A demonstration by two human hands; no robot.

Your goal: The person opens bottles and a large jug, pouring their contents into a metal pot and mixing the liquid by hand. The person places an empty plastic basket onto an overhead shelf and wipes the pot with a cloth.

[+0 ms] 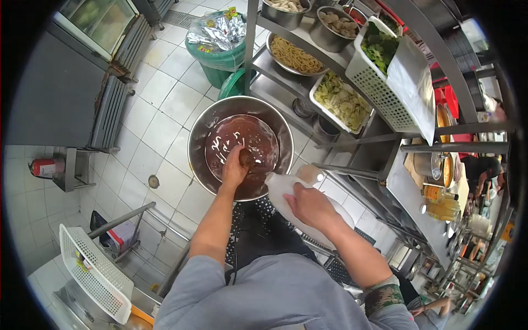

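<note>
A large steel pot stands in front of me with dark reddish-brown liquid in it. Over the liquid is my left hand, its fingers curled round a small brown thing that I cannot make out. My right hand grips a translucent white plastic jug, tilted with its mouth at the pot's right rim. Whether anything flows from the jug cannot be seen.
A green bin with foil and plastic stands beyond the pot. At the right, a metal rack holds noodles and vegetables. A white basket is at lower left. Another person's arm shows at lower right.
</note>
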